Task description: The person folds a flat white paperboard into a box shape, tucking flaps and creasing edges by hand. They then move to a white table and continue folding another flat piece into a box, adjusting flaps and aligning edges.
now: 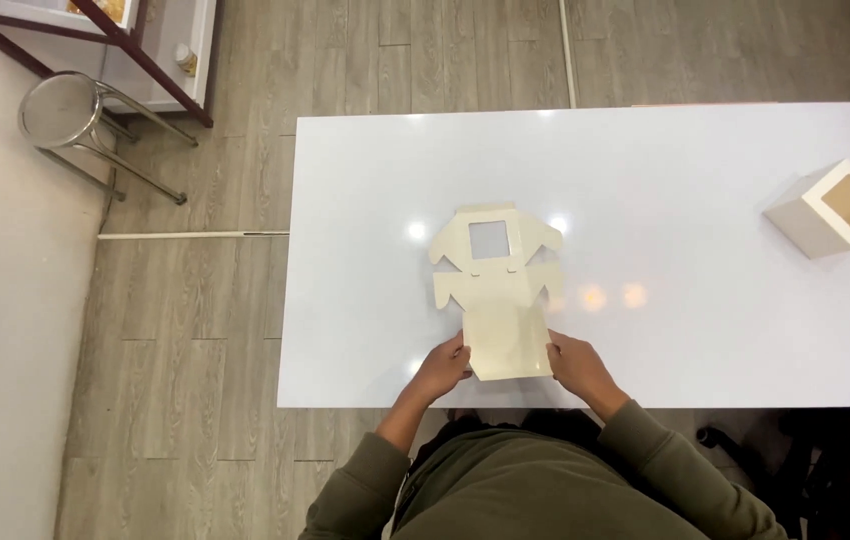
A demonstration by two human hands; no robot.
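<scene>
- Right now both hands rest at the near end of a flat, unfolded cream cardboard box blank [497,300] that lies on the white table [665,330], close to the table's near edge and a little left of its middle.
- Left hand [443,368]: fingers curled in lightly and touching the blank's near left edge; whether they pinch the card or only press on it cannot be told from this view.
- Right hand [577,365]: fingers likewise narrow and bent, touching the near right edge of the same panel; the grip itself is hidden.
- The blank stretches away from the person: a plain near panel, winged flaps spreading left and right in the middle, and a far panel with a square window cut-out [489,238].
- Handling, as a judgement: the card looks thin and light, stiff enough to keep its shape but ready to bend along its scored lines. The glossy tabletop may let it slide, so a two-sided hold on the near panel's edges seems surest; the slim flaps and the window frame look easiest to crease or tear.
- Far right on the table stands a folded box [830,210] of the same cream card, tilted, its window facing up.
- Off the table to the far left are a round metal stool [70,115] and part of a shelf frame [135,50] on the wood-look floor.
</scene>
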